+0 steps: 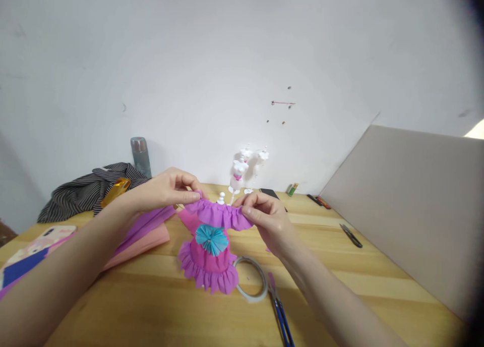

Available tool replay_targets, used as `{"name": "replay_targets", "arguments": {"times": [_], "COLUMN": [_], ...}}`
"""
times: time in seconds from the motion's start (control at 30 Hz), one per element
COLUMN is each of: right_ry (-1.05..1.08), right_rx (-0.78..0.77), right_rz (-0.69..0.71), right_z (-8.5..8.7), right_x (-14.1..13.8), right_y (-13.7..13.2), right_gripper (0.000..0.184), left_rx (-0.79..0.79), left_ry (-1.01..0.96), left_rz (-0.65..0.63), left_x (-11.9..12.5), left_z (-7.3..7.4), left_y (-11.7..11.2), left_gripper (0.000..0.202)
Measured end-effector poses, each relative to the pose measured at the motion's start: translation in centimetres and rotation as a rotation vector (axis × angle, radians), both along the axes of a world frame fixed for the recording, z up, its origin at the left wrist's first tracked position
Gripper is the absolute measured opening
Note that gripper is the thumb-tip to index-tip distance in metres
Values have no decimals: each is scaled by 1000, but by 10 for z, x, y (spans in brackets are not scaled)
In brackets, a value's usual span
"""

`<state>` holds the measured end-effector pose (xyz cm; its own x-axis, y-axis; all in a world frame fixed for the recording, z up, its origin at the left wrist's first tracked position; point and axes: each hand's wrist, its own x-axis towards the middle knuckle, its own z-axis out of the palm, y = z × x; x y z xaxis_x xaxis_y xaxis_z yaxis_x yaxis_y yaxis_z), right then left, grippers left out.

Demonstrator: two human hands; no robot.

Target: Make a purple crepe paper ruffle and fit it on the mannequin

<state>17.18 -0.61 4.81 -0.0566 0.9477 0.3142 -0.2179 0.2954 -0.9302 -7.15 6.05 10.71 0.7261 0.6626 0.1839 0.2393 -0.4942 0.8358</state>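
Observation:
A gathered purple crepe paper ruffle [221, 215] stretches between my two hands. My left hand [176, 188] pinches its left end, and my right hand [266, 215] pinches the right end. Just behind and below the ruffle stands a small mannequin, its white neck knob [221, 197] showing above the strip. It wears a pink paper dress [206, 256] with a purple ruffled hem and a blue pleated fan bow [212, 239]. The ruffle hides the mannequin's upper body. Beside the hem lies a roll of tape [260, 276], with blue-handled scissors [280, 311] to its right.
White mini mannequins [239, 173] stand by the wall. Purple and peach crepe paper [147, 236], a phone [56, 232], striped cloth [86, 190] and a thermos [140, 155] are at left. Thread snips [351, 235] lie right, before a grey panel [412, 195].

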Motion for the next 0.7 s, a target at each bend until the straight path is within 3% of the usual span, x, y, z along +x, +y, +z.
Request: {"name": "replay_targets", "arguments": {"times": [0.4,0.7], "right_ry": [-38,-63], "right_rx": [-20,-149], "right_rz": [4,101], "right_z": [1,8], "right_x": [-2,-3], "right_y": [7,14], "right_gripper": [25,28], "left_rx": [31,39], "left_ry": [45,148], "left_rz": [3,-57], "left_x": [5,12], "left_z": [3,12], "left_y": [5,11], "left_gripper": [18,12]}}
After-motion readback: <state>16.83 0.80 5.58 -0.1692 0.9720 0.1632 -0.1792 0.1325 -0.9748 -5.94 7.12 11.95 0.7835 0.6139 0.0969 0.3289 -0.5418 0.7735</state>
